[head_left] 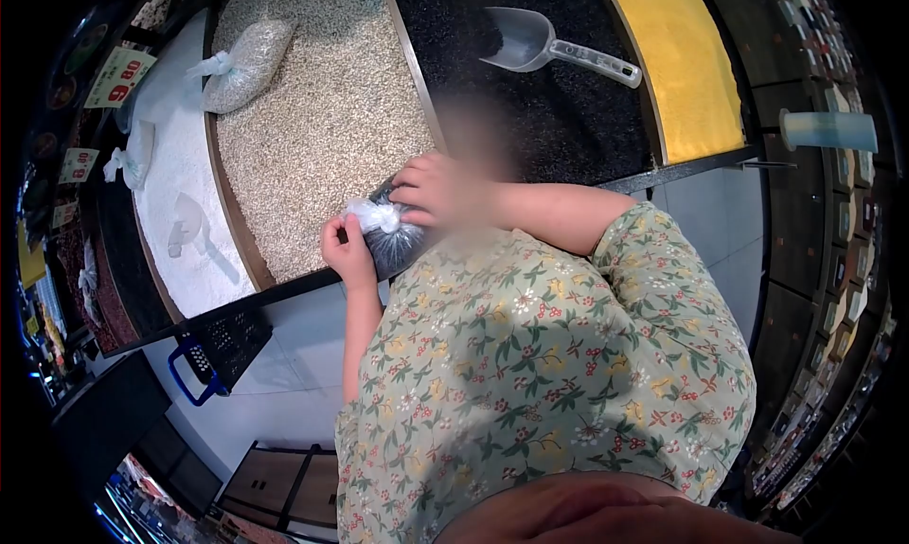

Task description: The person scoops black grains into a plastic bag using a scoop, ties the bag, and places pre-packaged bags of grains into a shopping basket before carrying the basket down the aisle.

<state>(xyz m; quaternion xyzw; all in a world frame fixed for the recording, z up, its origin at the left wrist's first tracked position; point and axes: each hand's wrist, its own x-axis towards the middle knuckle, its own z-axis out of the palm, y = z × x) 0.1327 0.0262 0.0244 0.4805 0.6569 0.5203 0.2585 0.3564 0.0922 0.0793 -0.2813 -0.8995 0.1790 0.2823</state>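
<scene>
A clear plastic bag (396,249) of dark grains is held between my hands at the front edge of the bins. White bunched plastic, twisted or knotted, forms its top. My left hand (348,252) pinches the left end of that plastic between thumb and finger. My right hand (421,192) has its fingers curled on the bag's neck from the other side. A blurred patch hides part of my right hand and wrist. Below the bag is the floral clothing (549,355) on my body.
Ahead are bins of pale grains (312,99), black grains (587,118), yellow grains (677,71) and white powder (170,203). A clear scoop (559,47) lies on the black grains. A tied bag (248,66) rests on the pale ones. A basket (227,350) stands lower left.
</scene>
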